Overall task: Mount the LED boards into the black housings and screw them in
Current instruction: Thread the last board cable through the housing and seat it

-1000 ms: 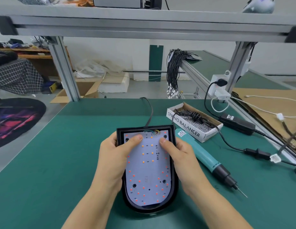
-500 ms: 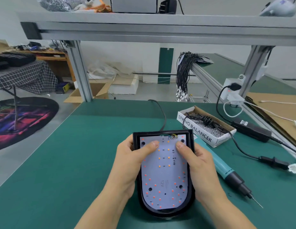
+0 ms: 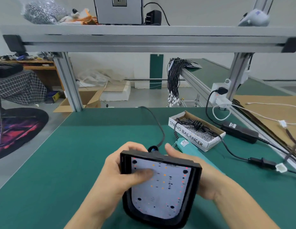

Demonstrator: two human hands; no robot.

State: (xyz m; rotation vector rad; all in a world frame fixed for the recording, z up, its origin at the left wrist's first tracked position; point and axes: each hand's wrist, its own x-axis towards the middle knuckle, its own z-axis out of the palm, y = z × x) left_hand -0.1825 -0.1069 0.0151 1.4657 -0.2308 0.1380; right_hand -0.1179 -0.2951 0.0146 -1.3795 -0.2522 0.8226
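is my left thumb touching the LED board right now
Touching. The head view shows the left hand gripping the black housing, its thumb lying flat on the LED board.

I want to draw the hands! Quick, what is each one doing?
Left hand: holds the housing, thumb on the LED board.
Right hand: holds the housing's other side; its fingers are mostly hidden.

"SPRING BALANCER" — black capitals on the white side of the open cardboard box [image 3: 190,137] at two o'clock. The teal screwdriver [image 3: 187,146] beside it bears a small label — unreadable.
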